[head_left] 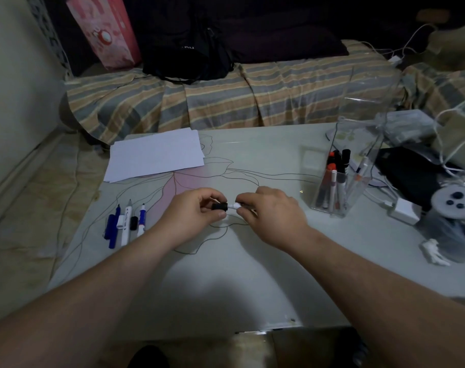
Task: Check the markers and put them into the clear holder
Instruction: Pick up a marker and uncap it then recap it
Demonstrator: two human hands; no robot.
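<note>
- Three markers lie side by side at bench left, caps off beside them.
- Clear holder at bench right; several markers inside, exact count unclear.
- Left hand pinches black cap.
- Right hand grips white marker, tip just beside cap, above bench centre.

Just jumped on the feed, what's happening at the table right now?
A person is working on one marker over the middle of the table. The left hand pinches its black cap; the right hand holds the white body, cap right at its end. Whether it is going on or coming off cannot be told. Several markers already stand in the clear holder on the right, and a few more lie on the table to the left, near a stack of paper.
</note>
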